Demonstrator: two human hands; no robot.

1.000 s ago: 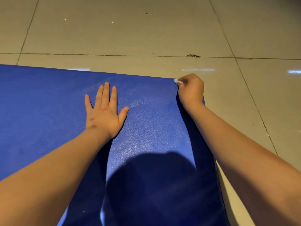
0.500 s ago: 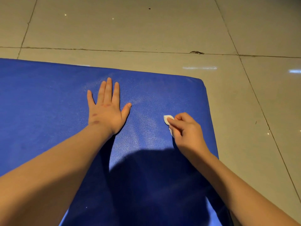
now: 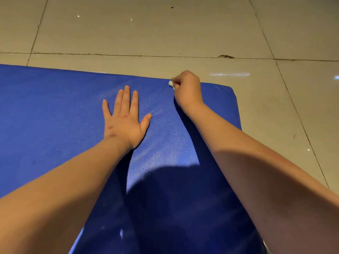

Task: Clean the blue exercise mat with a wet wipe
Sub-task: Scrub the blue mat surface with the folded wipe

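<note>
The blue exercise mat (image 3: 55, 114) lies on the floor and fills the lower left and middle of the view. My left hand (image 3: 124, 121) rests flat on it, fingers straight and spread. My right hand (image 3: 187, 88) is at the mat's far edge, curled round a small white wet wipe (image 3: 171, 83). Only a bit of the wipe shows at the fingertips. It is pressed against the mat surface near the edge.
Beige floor tiles (image 3: 165, 33) with dark grout lines surround the mat on the far and right sides. A chipped spot in the grout (image 3: 226, 56) lies beyond the mat. My own shadow falls over the near part of the mat.
My right hand has pushed the wipe from the middle of the mat out to its far edge. The left hand has stayed flat in place.
</note>
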